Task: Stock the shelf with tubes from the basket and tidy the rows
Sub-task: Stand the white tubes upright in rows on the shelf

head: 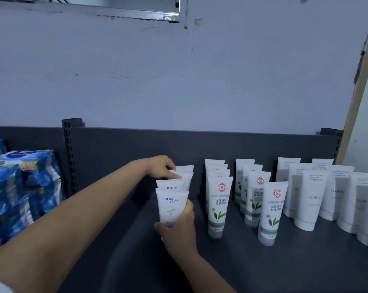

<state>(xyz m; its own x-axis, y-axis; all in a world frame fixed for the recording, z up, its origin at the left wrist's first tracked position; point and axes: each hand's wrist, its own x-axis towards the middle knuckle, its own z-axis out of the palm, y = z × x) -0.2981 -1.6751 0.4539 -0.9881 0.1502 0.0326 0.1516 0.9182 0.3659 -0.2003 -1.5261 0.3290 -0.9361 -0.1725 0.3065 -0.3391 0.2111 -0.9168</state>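
The front white tube [171,206], smooth plastic with a flat crimped top, stands cap-down at the head of its row on the dark matte shelf [263,269]; the right hand [179,228] curls round its lower end; the left hand [161,167] pinches the crimped top of a rear tube [186,176]; leaf-printed tubes [218,206] stand in rows to the right; glossy blue packs [20,187] sit stacked at the left.

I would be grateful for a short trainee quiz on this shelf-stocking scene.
1. True or false: the right hand grips the front Manting tube.
2. How many rows of green-leaf tubes stand on the shelf?
3. The left hand holds the top of: A, a rear Manting tube; B, a FLORAL tube; C, a blue pack.
Key: 1 true; 2 two; 3 A.
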